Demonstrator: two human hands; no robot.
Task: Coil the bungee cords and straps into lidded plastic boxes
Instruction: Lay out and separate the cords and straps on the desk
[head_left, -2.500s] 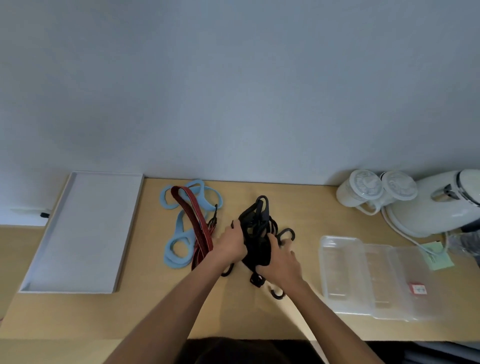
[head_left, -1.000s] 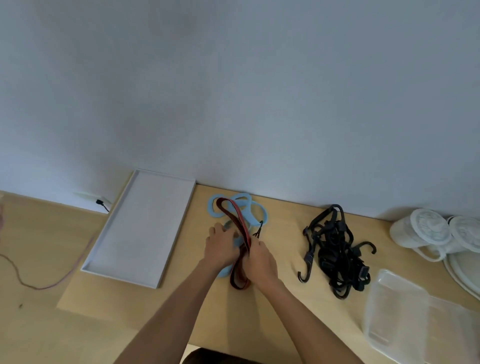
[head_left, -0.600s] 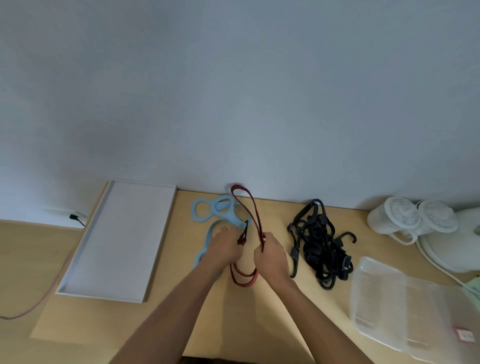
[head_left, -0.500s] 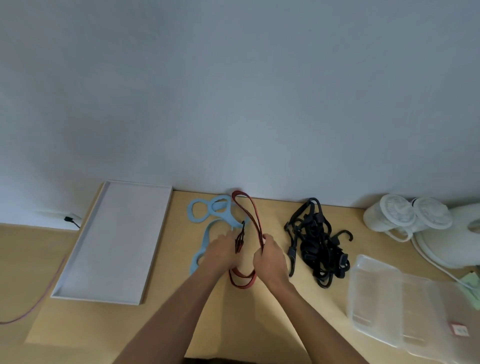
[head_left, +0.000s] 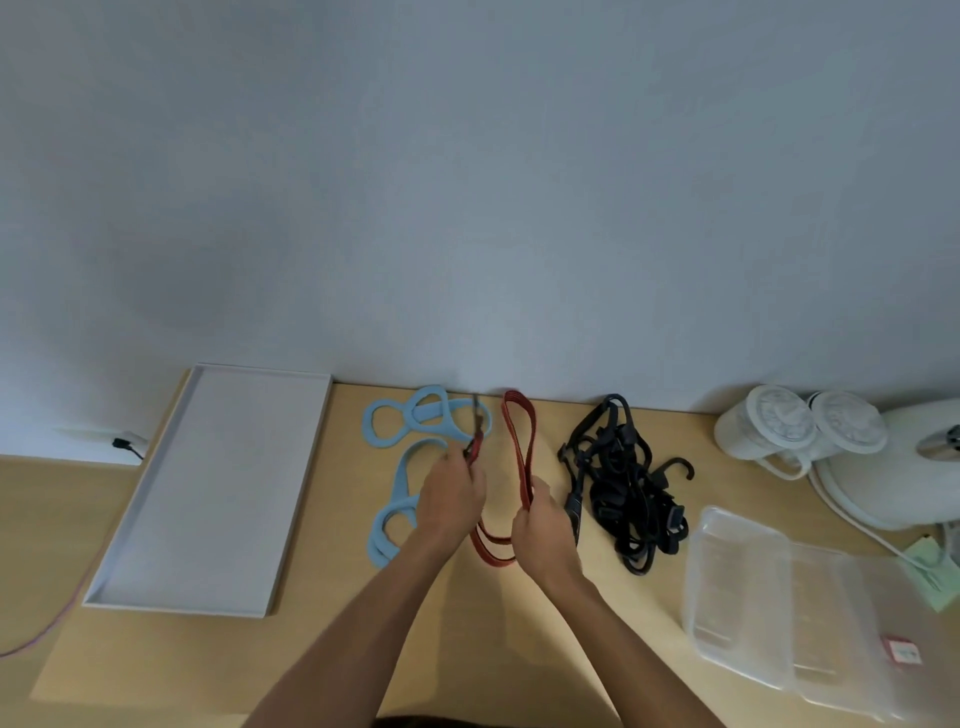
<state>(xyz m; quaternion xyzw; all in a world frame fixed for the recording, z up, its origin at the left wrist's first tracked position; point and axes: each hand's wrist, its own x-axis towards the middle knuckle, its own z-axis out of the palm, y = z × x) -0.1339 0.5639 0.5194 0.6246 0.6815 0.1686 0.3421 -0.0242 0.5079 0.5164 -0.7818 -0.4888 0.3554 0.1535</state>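
Your hands have drawn apart over the last half second, and the red strap (head_left: 515, 447) is now split into two runs above the table (head_left: 156, 670). The black cords (head_left: 618, 483), which you held 2.5 seconds ago, now lie in a heap on the right, between your hands and the boxes (head_left: 737, 582).

Your left hand (head_left: 452, 499) pinches one end of the red strap with curled fingers just below its dark clip (head_left: 476, 431), which is too blurred to make out in detail. Your right hand (head_left: 545, 535) is closed round the doubled strap. The loop stands up from that fist towards the far wall, and the slack hangs in a low curve between your wrists.

Left of your hands, the blue strap (head_left: 447, 421) lies in loose loops on the table, partly under your left hand. Further left is a shallow grey tray (head_left: 208, 493). The clear boxes sit near the right edge with nothing visible inside them.
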